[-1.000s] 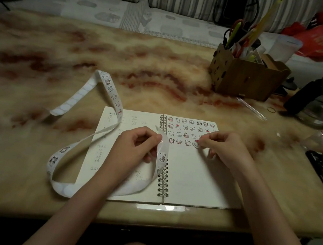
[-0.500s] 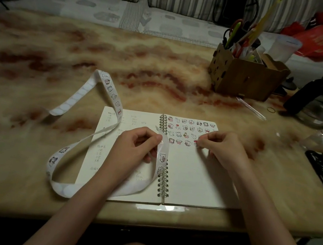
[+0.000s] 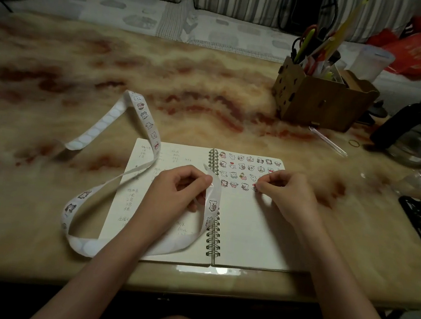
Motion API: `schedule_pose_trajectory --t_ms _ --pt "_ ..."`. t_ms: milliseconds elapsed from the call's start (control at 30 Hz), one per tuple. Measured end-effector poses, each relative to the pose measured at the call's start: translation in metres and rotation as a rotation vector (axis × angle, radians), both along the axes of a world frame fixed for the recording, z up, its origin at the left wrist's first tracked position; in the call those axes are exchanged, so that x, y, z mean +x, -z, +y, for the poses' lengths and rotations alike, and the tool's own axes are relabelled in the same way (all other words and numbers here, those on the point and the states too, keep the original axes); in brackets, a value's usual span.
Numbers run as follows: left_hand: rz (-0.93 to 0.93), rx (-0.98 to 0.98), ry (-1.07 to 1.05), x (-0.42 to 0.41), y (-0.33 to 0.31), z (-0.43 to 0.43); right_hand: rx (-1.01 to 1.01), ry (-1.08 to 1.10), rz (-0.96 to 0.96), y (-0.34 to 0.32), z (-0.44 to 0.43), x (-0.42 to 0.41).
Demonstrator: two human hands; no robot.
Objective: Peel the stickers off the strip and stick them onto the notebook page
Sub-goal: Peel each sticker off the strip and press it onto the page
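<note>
My left hand pinches the strip so more sit ready. My right hand, fingers curled, pinches a sticker down to extend the fourth row on the page.

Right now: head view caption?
Left hand holds white paper sticker strip; right hand places small sticker onto spiral-bound notebook page.

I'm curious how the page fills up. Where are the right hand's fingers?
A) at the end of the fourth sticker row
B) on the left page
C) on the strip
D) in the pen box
A: the right hand pinches a sticker at the fourth row's end on the right page.
</note>
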State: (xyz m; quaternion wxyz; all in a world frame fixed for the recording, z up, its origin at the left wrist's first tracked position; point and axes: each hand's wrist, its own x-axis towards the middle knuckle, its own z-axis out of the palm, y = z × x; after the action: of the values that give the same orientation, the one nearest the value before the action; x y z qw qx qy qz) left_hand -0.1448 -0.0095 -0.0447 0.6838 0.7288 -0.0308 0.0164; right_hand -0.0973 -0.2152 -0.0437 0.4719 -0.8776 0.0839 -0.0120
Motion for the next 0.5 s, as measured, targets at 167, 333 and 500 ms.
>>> schedule_pose_trajectory --t_ms 167,333,500 --pt "0.002 -0.001 -0.005 0.000 0.000 0.000 -0.115 -0.004 -0.086 0.007 0.001 -0.001" --pt "0.004 0.006 -0.004 0.000 0.002 0.000 -0.079 0.001 -0.111 0.011 -0.005 0.000" --pt "0.008 0.002 -0.004 0.000 0.002 0.001 -0.062 0.000 -0.122 0.012 -0.006 0.001"
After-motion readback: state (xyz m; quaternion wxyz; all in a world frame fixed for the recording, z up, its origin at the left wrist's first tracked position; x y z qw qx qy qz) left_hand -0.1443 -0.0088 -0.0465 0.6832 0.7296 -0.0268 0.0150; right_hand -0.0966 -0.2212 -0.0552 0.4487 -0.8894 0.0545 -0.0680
